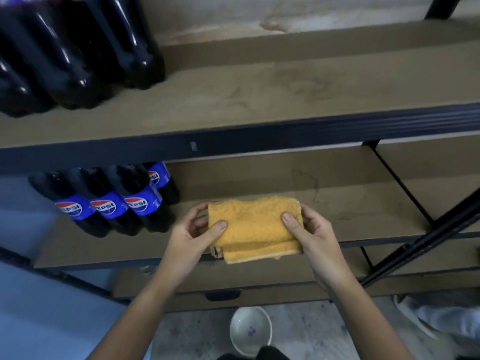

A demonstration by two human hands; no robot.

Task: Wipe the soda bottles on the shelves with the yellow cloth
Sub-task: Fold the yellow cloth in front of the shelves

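1. In front of the lower shelf [337,203], your left hand [192,229] and right hand [314,229] each pinch one folded yellow cloth [255,224].
2. Four labelled soda bottles [135,201] stand left on that shelf.
3. At least four dark bottles [78,53] stand on the upper shelf [259,100].
4. One bowl [250,331] sits on the floor.

Both hands are holding the folded yellow cloth [255,227] in front of the lower shelf [337,211]: left hand [193,233] pinching its left edge, right hand [309,229] its right. Bottles [122,201] are standing left of the cloth.
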